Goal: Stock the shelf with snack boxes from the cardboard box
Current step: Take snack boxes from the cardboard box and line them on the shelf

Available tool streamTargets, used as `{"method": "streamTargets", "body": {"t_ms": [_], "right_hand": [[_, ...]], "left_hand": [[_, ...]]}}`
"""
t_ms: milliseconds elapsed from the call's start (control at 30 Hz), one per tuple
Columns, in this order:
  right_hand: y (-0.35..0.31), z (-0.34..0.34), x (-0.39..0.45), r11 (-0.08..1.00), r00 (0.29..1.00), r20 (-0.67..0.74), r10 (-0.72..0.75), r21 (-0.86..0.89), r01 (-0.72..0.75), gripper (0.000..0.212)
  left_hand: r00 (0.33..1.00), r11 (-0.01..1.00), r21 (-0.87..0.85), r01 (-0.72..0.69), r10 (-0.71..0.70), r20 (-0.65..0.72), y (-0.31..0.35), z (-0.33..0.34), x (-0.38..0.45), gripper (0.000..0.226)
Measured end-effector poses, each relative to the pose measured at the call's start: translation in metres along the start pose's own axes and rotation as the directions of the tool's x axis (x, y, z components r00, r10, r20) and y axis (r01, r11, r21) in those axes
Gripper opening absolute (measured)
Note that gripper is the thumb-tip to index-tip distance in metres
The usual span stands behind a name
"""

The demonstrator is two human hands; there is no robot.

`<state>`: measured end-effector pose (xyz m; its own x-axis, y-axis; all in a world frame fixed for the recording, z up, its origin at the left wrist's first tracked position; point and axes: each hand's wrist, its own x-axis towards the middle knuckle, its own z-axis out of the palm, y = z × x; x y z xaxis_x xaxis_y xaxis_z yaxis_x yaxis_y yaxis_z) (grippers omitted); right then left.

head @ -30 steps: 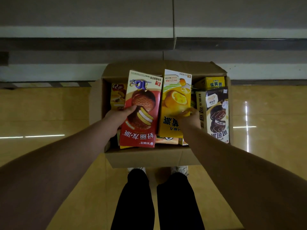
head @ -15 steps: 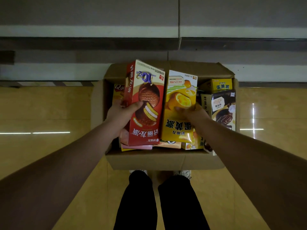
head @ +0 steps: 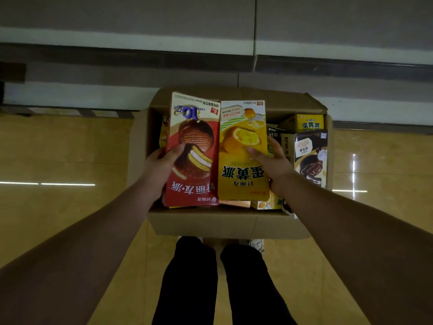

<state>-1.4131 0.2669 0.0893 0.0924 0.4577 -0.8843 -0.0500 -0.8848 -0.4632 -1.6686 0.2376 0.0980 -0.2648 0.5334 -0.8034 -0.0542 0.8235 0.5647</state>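
Glossy tan floor tiles (head: 58, 148) with light streaks, black trousers (head: 194, 282) and pale shoes (head: 256, 245) below.

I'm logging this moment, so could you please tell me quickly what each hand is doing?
Left hand: grips the red snack box.
Right hand: grips the yellow snack box.

The floor (head: 58, 148) is made of glossy yellow-brown tiles with bright light streaks at 9 and 3 o'clock. An open cardboard box (head: 225, 225) stands directly on it, at the centre. At 6 o'clock, just beside the box, two feet in light shoes (head: 256, 245) stand on the tiles. At 12 o'clock the floor meets the shelf (head: 70, 97) base.
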Motion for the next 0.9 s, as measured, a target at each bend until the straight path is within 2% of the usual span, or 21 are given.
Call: {"method": "streamTargets", "body": {"t_ms": [133, 233, 333, 533, 600, 667, 767, 900], "right_hand": [[-0.008, 0.007, -0.026, 0.998, 0.999, -0.034, -0.028, 0.051, 0.030, 0.054], [-0.024, 0.010, -0.063, 0.994, 0.997, -0.012, -0.070, 0.088, 0.071, 0.068], [-0.037, 0.005, -0.100, 0.991, 0.993, 0.027, -0.114, 0.079, 0.112, 0.074], [-0.051, -0.028, -0.169, 0.988, 0.980, 0.142, -0.142, 0.089, 0.130, 0.064], [-0.053, -0.037, -0.187, 0.975, 0.960, 0.182, -0.212, 0.113, 0.194, 0.065], [-0.060, -0.043, -0.206, 0.949, 0.932, 0.194, -0.306, 0.137, 0.283, 0.066], [-0.077, -0.047, -0.248, 0.886, 0.864, 0.203, -0.461, 0.150, 0.438, 0.054], [-0.103, -0.046, -0.308, 0.801, 0.783, 0.186, -0.593, 0.236, 0.550, 0.060]], "left_hand": [[0.997, 0.998, -0.004, -0.065, 0.065, -0.028, 0.001, -0.005, -0.027, 0.046], [0.996, 0.996, -0.017, -0.088, 0.088, -0.020, 0.015, -0.014, -0.060, 0.046], [0.994, 0.992, -0.070, -0.106, 0.106, -0.014, 0.034, -0.025, -0.092, 0.065], [0.982, 0.962, -0.200, -0.184, 0.188, 0.001, 0.070, -0.049, -0.160, 0.083], [0.972, 0.945, -0.239, -0.224, 0.233, 0.012, 0.085, -0.056, -0.186, 0.084], [0.953, 0.920, -0.265, -0.290, 0.301, 0.005, 0.101, -0.059, -0.214, 0.069], [0.916, 0.879, -0.277, -0.389, 0.402, -0.009, 0.121, -0.065, -0.255, 0.051], [0.861, 0.822, -0.298, -0.486, 0.508, -0.002, 0.150, -0.070, -0.305, 0.062]]}}
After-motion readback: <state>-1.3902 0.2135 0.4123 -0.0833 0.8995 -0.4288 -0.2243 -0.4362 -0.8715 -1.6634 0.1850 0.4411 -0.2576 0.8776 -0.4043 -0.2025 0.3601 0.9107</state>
